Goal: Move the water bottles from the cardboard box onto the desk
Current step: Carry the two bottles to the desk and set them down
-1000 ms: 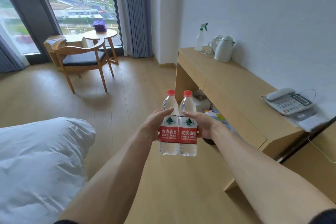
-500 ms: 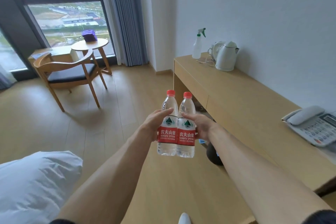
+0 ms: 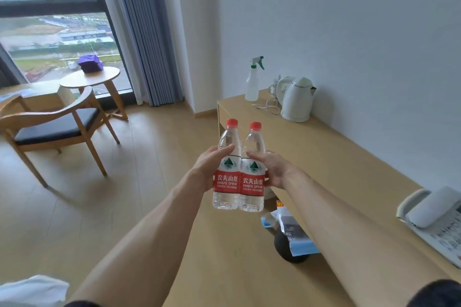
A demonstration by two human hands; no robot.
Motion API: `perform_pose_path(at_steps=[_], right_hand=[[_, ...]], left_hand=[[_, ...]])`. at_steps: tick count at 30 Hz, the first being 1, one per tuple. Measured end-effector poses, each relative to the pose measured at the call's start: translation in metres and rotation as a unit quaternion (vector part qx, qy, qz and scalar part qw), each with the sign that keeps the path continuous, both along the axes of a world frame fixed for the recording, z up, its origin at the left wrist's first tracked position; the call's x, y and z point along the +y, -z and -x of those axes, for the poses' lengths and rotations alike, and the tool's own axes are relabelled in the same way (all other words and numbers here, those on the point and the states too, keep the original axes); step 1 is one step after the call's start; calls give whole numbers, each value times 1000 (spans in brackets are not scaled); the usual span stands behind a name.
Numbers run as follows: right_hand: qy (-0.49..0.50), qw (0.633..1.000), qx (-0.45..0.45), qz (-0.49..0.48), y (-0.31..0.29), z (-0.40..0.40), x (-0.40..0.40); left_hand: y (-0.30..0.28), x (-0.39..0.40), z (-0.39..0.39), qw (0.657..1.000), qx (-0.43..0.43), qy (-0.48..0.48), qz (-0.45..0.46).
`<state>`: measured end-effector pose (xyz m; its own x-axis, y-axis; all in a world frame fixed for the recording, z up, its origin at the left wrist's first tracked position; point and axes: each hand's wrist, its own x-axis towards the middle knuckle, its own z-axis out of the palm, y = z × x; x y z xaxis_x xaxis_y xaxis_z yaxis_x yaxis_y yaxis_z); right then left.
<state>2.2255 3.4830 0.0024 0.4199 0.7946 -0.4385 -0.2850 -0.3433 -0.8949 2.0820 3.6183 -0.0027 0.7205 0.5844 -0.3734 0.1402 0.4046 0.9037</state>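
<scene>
Gripping 2 full, smooth water bottles (image 3: 238,177) mid-frame at their labels, left hand (image 3: 208,169) and right hand (image 3: 273,172) clamp each firmly; likely weighty, slippery.

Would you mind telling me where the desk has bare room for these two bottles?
The long stretch of desk between the kettle and the telephone is bare. The far end is crowded by the spray bottle, kettle and cord; the near end holds the telephone.
</scene>
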Motion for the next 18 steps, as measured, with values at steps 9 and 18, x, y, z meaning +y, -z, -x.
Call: perform_pose_path(at_steps=[9, 18], right_hand=[[96, 995, -26, 31, 12, -99, 41], [256, 965, -44, 26, 15, -187, 94]], left_hand=[[16, 61, -126, 997, -30, 71, 22], [14, 136, -266, 978, -31, 203, 23]])
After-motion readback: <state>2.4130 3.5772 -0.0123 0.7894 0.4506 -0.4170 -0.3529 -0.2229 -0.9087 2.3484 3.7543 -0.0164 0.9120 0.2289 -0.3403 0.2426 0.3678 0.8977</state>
